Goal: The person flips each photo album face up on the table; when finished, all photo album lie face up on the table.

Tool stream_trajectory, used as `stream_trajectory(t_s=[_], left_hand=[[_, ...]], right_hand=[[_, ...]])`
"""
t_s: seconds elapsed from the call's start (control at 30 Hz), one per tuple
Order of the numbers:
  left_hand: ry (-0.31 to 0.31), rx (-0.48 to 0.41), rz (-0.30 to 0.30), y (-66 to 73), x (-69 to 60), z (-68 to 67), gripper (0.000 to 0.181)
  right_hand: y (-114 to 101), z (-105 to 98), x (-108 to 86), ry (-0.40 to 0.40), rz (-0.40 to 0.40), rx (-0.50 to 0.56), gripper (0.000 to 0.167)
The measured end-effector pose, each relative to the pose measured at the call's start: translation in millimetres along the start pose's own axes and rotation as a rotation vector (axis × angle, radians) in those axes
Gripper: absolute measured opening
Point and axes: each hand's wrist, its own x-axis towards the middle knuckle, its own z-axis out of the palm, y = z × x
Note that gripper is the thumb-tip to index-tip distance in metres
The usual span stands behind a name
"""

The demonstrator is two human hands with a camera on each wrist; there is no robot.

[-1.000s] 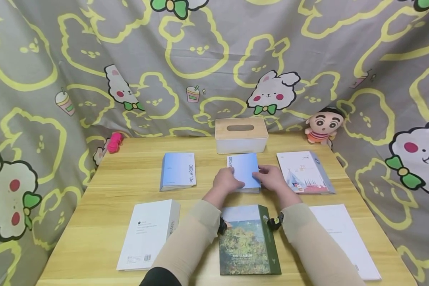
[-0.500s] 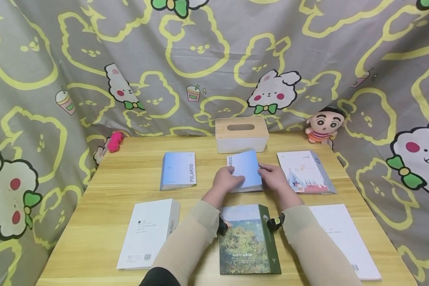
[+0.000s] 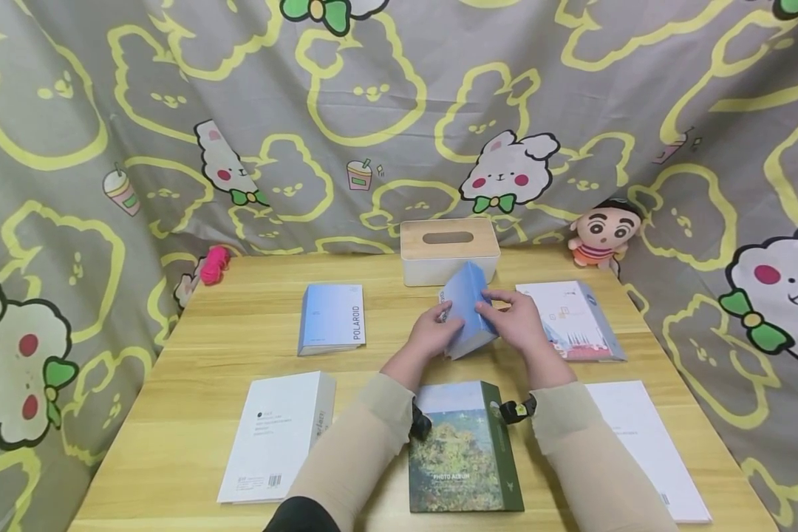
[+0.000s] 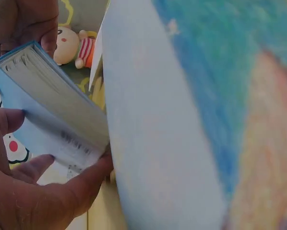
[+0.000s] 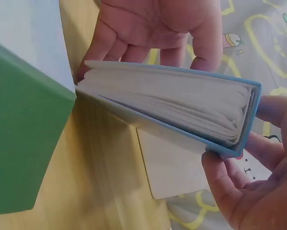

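Observation:
Both hands hold a small blue album [image 3: 467, 307], tilted with its spine side raised, in front of the tissue box. My left hand [image 3: 432, 336] grips its left side, thumb on the cover; in the left wrist view the fingers of the left hand [image 4: 42, 187] lie against the album's [image 4: 52, 129] back cover. My right hand [image 3: 519, 321] pinches the spine side. The right wrist view shows the right hand [image 5: 258, 167] at the spine and the page edges of the album [image 5: 167, 100] between its covers. A green-spined photo album [image 3: 455, 451] lies nearer, below the wrists.
Another blue album [image 3: 332, 316] lies left, a white illustrated one [image 3: 561, 321] right. White albums [image 3: 273, 436] [image 3: 652, 443] flank the front. The tissue box [image 3: 448, 255] stands behind the hands; a doll [image 3: 601, 233] and pink yarn [image 3: 214, 264] sit at the back corners of the table [image 3: 186, 391].
The held blue album has gone from nearly flat to steeply tilted, its right side lifted and its spine now showing. Both hands have shifted slightly to the right and up with it.

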Motion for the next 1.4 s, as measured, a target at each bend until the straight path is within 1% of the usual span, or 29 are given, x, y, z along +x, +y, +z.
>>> stream_trajectory(t_s=[0.1,0.2,0.3,0.4,0.57,0.67,0.77,0.87,1.0,1.1,1.2,1.3,1.4], left_hand=[[-0.025,0.024,-0.022,2.5,-1.7,-3.5,0.057],[-0.042,0.041,-0.045,5.9,-2.8,-6.9,0.054],[-0.057,0.004,-0.063,9.4,-3.7,-7.5,0.053],[-0.040,-0.041,-0.065,13.0,-5.7,-5.7,0.054],[0.054,-0.120,-0.040,20.5,-8.3,0.0,0.062],[0.084,-0.139,-0.014,24.0,-8.2,1.8,0.069],[0.090,-0.134,0.012,24.7,-7.1,1.9,0.075],[0.078,-0.137,0.034,24.4,-7.0,0.8,0.076],[0.055,-0.139,0.058,25.5,-7.8,-1.8,0.066],[0.045,-0.136,0.061,28.0,-8.7,-3.6,0.057],[0.039,-0.133,0.046,31.5,-9.9,-5.3,0.053],[0.050,-0.133,0.030,33.7,-11.0,-6.3,0.058],[0.073,-0.123,0.035,34.1,-12.0,-6.3,0.068]], right_hand=[[-5.1,2.7,-3.0,0.022,-0.017,0.008,0.049],[-8.5,7.6,-5.3,0.043,-0.037,0.037,0.054],[-9.3,11.9,-5.3,0.054,-0.038,0.070,0.056],[-8.3,13.7,-5.1,0.048,-0.018,0.087,0.058],[-4.8,14.2,-5.1,0.021,-0.010,0.121,0.058],[-1.8,16.1,-6.3,0.027,0.001,0.149,0.054],[0.9,19.0,-9.6,0.041,0.027,0.186,0.050],[2.9,21.4,-12.8,0.050,0.069,0.254,0.043],[6.0,22.9,-12.8,0.046,0.130,0.348,0.039],[10.3,23.3,-11.8,0.012,0.179,0.367,0.039],[16.7,23.7,-11.3,-0.057,0.221,0.363,0.043],[22.3,25.6,-8.9,-0.145,0.246,0.369,0.048],[25.9,27.6,-5.8,-0.227,0.250,0.377,0.054]])
